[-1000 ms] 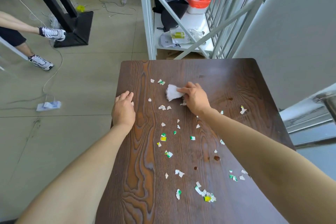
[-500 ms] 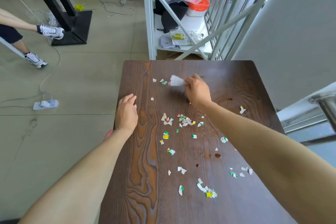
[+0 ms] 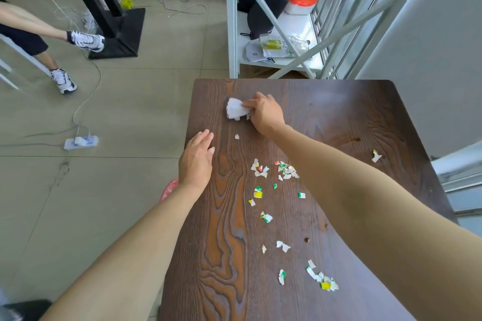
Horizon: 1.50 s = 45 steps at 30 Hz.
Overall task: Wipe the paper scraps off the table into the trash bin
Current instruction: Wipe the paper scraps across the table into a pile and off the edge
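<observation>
My right hand (image 3: pixel 266 113) presses a crumpled white tissue (image 3: pixel 235 108) onto the far left part of the dark wooden table (image 3: pixel 326 101), with a few white scraps tucked under it. A gathered pile of paper scraps (image 3: pixel 281 170) lies in the middle of the table, and more scraps (image 3: pixel 322 279) are scattered towards the near edge. One scrap (image 3: pixel 376 156) sits alone at the right. My left hand (image 3: pixel 196 161) rests flat on the table's left edge, fingers apart. A pink rim, maybe the trash bin (image 3: pixel 168 189), shows just under my left wrist.
A white metal shelf (image 3: pixel 232 34) with bags stands beyond the table's far edge. A power strip (image 3: pixel 80 142) and cables lie on the floor at the left. A seated person's legs (image 3: pixel 60 60) are at the far left beside a black stand base (image 3: pixel 117 34). A grey wall (image 3: pixel 430 47) rises on the right.
My right hand swept scraps into a pile mid-table, then lifted the tissue and set it down again at the far left over the scraps there. My left hand stayed put.
</observation>
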Each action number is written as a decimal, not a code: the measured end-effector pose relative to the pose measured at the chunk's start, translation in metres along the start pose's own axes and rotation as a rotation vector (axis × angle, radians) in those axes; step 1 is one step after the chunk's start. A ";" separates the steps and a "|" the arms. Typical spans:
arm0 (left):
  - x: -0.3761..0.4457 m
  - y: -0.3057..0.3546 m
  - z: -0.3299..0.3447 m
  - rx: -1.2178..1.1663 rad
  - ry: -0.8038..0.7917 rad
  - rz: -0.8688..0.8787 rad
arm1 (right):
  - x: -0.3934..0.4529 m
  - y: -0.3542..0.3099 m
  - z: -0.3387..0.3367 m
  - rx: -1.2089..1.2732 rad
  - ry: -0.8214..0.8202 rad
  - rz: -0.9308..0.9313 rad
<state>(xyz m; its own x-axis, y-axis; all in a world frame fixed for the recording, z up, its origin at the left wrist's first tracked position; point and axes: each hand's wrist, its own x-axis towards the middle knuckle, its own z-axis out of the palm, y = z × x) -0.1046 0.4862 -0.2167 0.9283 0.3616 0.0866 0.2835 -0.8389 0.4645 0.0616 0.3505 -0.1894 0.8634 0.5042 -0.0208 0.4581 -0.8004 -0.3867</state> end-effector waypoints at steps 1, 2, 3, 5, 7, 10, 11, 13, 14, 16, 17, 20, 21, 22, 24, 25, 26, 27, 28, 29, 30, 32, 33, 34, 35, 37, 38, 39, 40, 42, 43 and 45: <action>0.000 0.000 -0.001 -0.004 -0.004 -0.002 | -0.007 0.000 0.002 -0.002 -0.026 -0.051; 0.000 0.001 -0.002 -0.009 -0.009 -0.009 | -0.016 0.000 0.003 -0.009 -0.049 -0.095; 0.000 0.001 -0.004 -0.011 -0.015 -0.016 | -0.026 0.000 0.003 -0.019 -0.069 -0.136; 0.001 0.004 -0.006 -0.011 -0.031 -0.023 | -0.049 0.002 0.002 -0.029 -0.096 -0.207; 0.001 0.005 -0.006 -0.013 -0.046 -0.029 | -0.071 0.006 0.001 -0.019 -0.114 -0.263; -0.001 0.008 -0.007 -0.009 -0.063 -0.046 | -0.101 0.013 -0.003 -0.034 -0.168 -0.304; -0.001 0.008 -0.007 -0.006 -0.065 -0.050 | -0.110 0.016 -0.005 -0.043 -0.196 -0.316; -0.001 0.011 -0.008 0.003 -0.075 -0.053 | -0.126 0.020 -0.010 -0.038 -0.248 -0.324; -0.001 0.012 -0.008 0.011 -0.081 -0.054 | -0.133 0.021 -0.014 -0.031 -0.273 -0.320; -0.002 0.015 -0.008 0.026 -0.089 -0.055 | -0.143 0.021 -0.020 -0.017 -0.323 -0.305; -0.002 0.017 -0.009 0.031 -0.093 -0.060 | -0.147 0.021 -0.023 -0.007 -0.343 -0.296; -0.003 0.020 -0.010 0.032 -0.102 -0.062 | -0.146 0.027 -0.039 0.065 -0.291 -0.216; -0.003 0.022 -0.010 0.031 -0.111 -0.047 | -0.142 0.034 -0.046 0.077 -0.238 -0.171; -0.002 0.025 -0.010 0.033 -0.124 -0.024 | -0.138 0.042 -0.054 0.074 -0.180 -0.120; 0.000 0.031 -0.008 0.040 -0.155 0.025 | -0.129 0.065 -0.073 0.040 -0.074 -0.005; 0.001 0.036 -0.006 0.042 -0.165 0.046 | -0.125 0.079 -0.081 0.012 -0.019 0.056; 0.003 0.040 -0.004 0.040 -0.172 0.066 | -0.122 0.094 -0.087 -0.020 0.033 0.127; 0.005 0.044 -0.001 0.037 -0.176 0.085 | -0.120 0.109 -0.092 -0.055 0.084 0.204; 0.006 0.048 0.003 0.033 -0.182 0.104 | -0.118 0.124 -0.094 -0.087 0.126 0.288; 0.007 0.053 0.006 0.029 -0.191 0.122 | -0.118 0.137 -0.094 -0.109 0.151 0.372; 0.008 0.058 0.010 0.023 -0.202 0.138 | -0.119 0.147 -0.092 -0.110 0.154 0.442; 0.010 0.067 0.016 0.010 -0.217 0.156 | -0.123 0.155 -0.081 -0.073 0.120 0.513; 0.012 0.070 0.019 0.006 -0.219 0.158 | -0.126 0.153 -0.074 -0.056 0.113 0.519; 0.013 0.072 0.021 0.007 -0.216 0.158 | -0.129 0.149 -0.066 -0.041 0.126 0.514; 0.014 0.075 0.022 0.013 -0.212 0.157 | -0.134 0.143 -0.060 -0.028 0.149 0.504; 0.014 0.077 0.024 0.024 -0.204 0.146 | -0.147 0.127 -0.047 -0.019 0.164 0.439; 0.013 0.078 0.025 0.028 -0.197 0.138 | -0.155 0.118 -0.041 -0.022 0.151 0.381; 0.013 0.079 0.026 0.035 -0.193 0.133 | -0.165 0.109 -0.036 -0.021 0.132 0.320; 0.013 0.079 0.026 0.044 -0.194 0.133 | -0.174 0.102 -0.032 -0.020 0.109 0.256; 0.015 0.077 0.026 0.050 -0.203 0.155 | -0.190 0.092 -0.029 -0.011 0.049 0.130; 0.016 0.076 0.026 0.046 -0.212 0.171 | -0.195 0.091 -0.030 -0.007 0.018 0.078; 0.019 0.077 0.025 0.053 -0.225 0.184 | -0.198 0.096 -0.040 -0.011 -0.014 0.022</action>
<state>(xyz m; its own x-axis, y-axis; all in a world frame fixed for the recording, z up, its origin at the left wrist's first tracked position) -0.0594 0.4183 -0.2011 0.9936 0.1072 -0.0350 0.1120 -0.9041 0.4123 -0.0565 0.1608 -0.1859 0.8700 0.4912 -0.0424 0.4416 -0.8146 -0.3762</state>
